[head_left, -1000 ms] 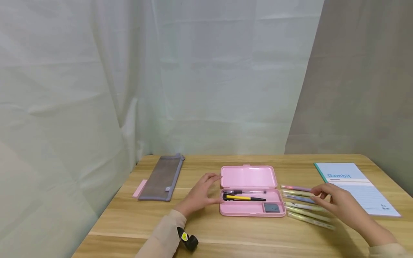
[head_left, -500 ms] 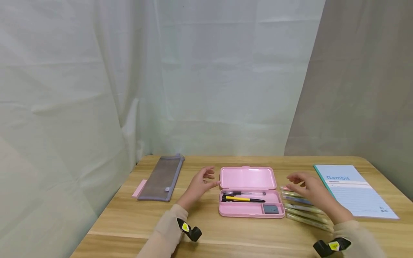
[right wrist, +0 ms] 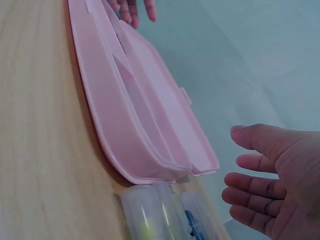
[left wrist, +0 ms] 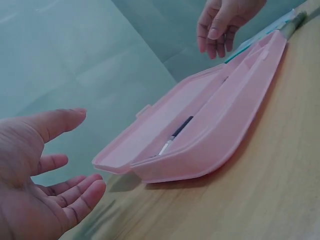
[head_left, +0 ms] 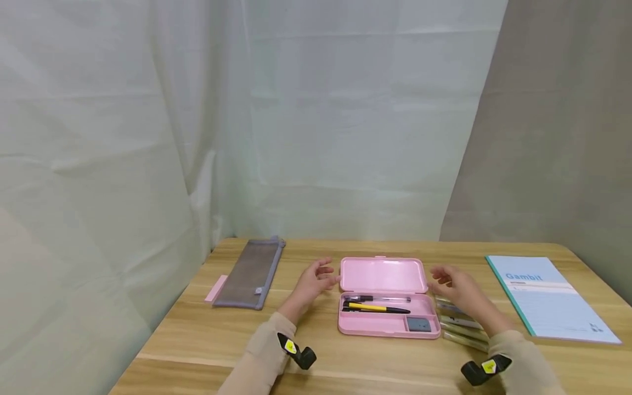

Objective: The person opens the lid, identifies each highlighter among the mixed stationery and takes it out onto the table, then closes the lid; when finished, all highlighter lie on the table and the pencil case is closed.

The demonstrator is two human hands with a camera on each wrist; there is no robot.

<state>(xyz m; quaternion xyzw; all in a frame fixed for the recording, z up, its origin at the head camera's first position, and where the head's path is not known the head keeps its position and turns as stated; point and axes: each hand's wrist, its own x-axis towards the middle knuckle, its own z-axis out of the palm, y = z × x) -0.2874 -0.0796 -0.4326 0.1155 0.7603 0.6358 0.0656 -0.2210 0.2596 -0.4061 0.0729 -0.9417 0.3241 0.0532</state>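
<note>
A pink pencil case point(head_left: 370, 327) lies opened flat on the table, its lid point(head_left: 383, 275) folded back toward the curtain. In its long compartment rest a clear pen with a black cap point(head_left: 377, 299) and a yellow and black pen point(head_left: 375, 308); a dark grey eraser point(head_left: 418, 324) sits in the small front compartment. My left hand point(head_left: 313, 284) hovers beside the case's left edge, fingers relaxed and holding nothing. Off the right edge, my right hand point(head_left: 459, 288) hangs loosely over several highlighters point(head_left: 464, 332), also holding nothing. My right hand and forearm hide part of the highlighters.
A grey mesh zip pouch point(head_left: 249, 274) lies at the left, with a pink strip point(head_left: 215, 288) sticking out beside it. At the right is a blue and white notebook point(head_left: 550, 296) marked "Gambit". Pale curtains point(head_left: 345, 137) stand behind the table point(head_left: 182, 351).
My right hand has left the highlighters and moved left toward the case's lid. My left hand has come off the case's left edge and risen slightly. The case's contents look unchanged.
</note>
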